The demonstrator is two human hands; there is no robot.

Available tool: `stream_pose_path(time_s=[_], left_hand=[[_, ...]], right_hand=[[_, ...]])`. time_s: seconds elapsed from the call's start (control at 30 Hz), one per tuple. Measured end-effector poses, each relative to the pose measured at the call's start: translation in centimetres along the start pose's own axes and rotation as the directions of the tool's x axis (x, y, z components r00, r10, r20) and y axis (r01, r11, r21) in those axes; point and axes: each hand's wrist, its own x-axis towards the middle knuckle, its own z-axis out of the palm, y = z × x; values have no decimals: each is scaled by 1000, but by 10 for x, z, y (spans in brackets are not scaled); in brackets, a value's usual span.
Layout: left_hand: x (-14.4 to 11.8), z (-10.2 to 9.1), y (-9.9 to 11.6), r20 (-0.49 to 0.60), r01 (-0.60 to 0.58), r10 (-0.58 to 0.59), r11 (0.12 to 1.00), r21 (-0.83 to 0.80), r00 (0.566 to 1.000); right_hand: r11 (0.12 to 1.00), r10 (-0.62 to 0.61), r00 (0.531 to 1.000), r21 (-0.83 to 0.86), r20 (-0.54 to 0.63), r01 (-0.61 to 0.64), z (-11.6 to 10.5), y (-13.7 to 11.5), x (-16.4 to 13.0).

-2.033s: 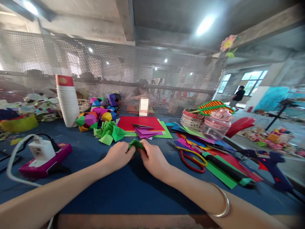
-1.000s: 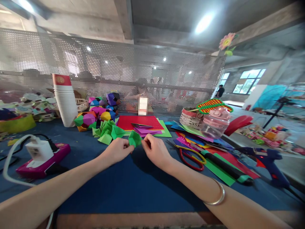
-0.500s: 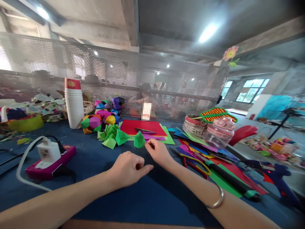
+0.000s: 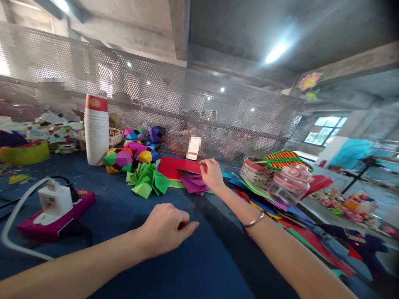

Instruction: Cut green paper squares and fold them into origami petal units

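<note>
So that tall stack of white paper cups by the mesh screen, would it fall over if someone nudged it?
Probably yes. The stack of cups stands tall and narrow on the blue table, so a push near its red top would likely tip it. Being paper, it is probably light and would slide easily.

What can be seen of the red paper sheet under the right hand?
The red paper sheet is flat, plain, matte, paper-thin card, lying on the blue table near the mesh screen. It tops a stack; a green sheet edge shows beneath it. The right hand reaches over its right corner, fingertips at its edge. Folded purple pieces overlap its front right part, and the pile of folded green pieces sits against its left front edge. Whether it is being lifted cannot be told.
</note>
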Motion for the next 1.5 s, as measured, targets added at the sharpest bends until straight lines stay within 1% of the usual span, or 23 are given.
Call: stream_pose_path(time_s=[0.07, 0.13, 0.3, 0.4, 0.47, 0.53, 0.63, 0.7, 0.77, 0.83, 0.9, 1.0, 1.1, 1.17, 1.27, 1.4, 1.5], left_hand=[[0, 0, 0, 9, -3, 3, 1000, 8, 1000], [0, 0, -1, 17, -6, 6, 1000, 19, 1000], [1, 0, -4, 19, -12, 11, 999, 41, 1000], [1, 0, -6, 16, -17, 16, 999, 48, 1000], [1, 1, -6, 15, -21, 21, 998, 51, 1000], [2, 1, -7, 13, -27, 27, 998, 53, 1000], [2, 2, -8, 7, -38, 38, 998, 55, 999], [2, 2, -9, 3, -44, 44, 997, 57, 999], [2, 3, -10, -2, -48, 48, 997, 55, 999], [2, 3, -10, -3, -52, 52, 997, 51, 999], [2, 2, -10, -2, -56, 56, 997, 44, 998], [3, 2, -10, 2, -59, 59, 998, 29, 998], [3, 1, -9, 4, -55, 55, 998, 14, 998], [3, 1, -10, 5, -53, 53, 999, 0, 999], [2, 0, -10, 5, -48, 49, 998, -35, 999], [3, 0, -10, 0, -25, 25, 992, -127, 1000], [5, 0, -10, -25, 26, -34, 970, -243, 999]], right_hand=[[1000, 7, 999, -29, 53, -5, 3, 6, 11], [999, -3, 990, -43, 139, 9, 7, 7, 17], [996, -46, 941, -62, 334, 70, 17, 6, 15], [990, -75, 915, -80, 397, 116, 21, 9, 10], [984, -84, 912, -108, 403, 138, 22, 12, 8], [977, -78, 921, -153, 381, 146, 21, 13, 6], [961, -72, 947, -231, 312, 150, 18, 11, 0], [946, -100, 963, -275, 249, 170, 13, 8, -7], [927, -157, 970, -311, 185, 209, 7, 5, -13], [903, -225, 965, -343, 137, 259, 1, 2, -19], [876, -286, 951, -369, 121, 311, -6, 2, -24], [839, -352, 925, -391, 140, 378, -14, 2, -31], [821, -382, 911, -397, 154, 411, -21, 4, -37], [823, -383, 913, -398, 141, 406, -25, 4, -41], [847, -361, 929, -390, 79, 362, -32, 6, -43], [907, -294, 953, -336, -76, 253, -48, 7, -38], [953, -237, 950, -240, -205, 186, -61, 2, -38]])
